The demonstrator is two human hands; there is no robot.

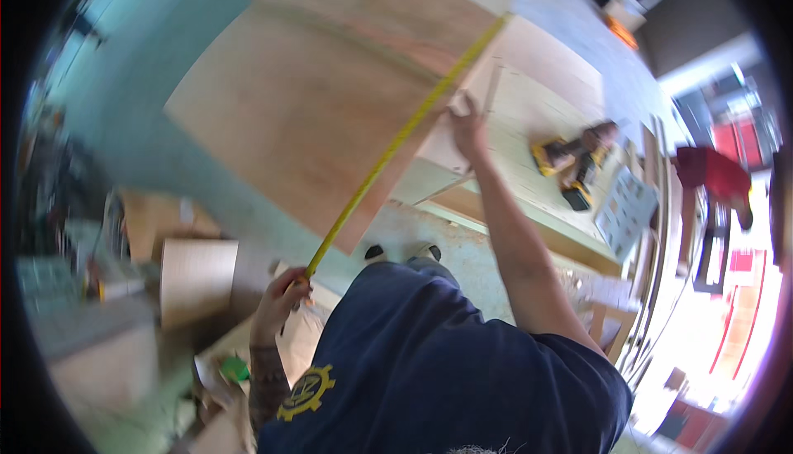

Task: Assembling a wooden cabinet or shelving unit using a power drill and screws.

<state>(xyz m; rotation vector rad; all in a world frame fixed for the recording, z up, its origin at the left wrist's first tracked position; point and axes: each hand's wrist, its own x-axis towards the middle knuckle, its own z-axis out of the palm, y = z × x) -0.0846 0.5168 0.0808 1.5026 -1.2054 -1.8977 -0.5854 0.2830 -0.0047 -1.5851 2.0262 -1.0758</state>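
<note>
A yellow tape measure blade [396, 144] runs along the right edge of a large brown plywood sheet [314, 99]. My left hand [281, 301] is closed on the tape's near end, below the sheet's lower corner. My right hand [467, 128] presses on the sheet's edge beside the tape, about halfway up; something small and pale may sit under its fingers, too blurred to tell.
A yellow and black cordless drill [570, 165] lies on a pale workbench [529, 115] to the right, next to a white perforated panel [624, 206]. Wood offcuts and boards [194, 276] lie on the floor at left. A red stool [710, 169] stands at the far right.
</note>
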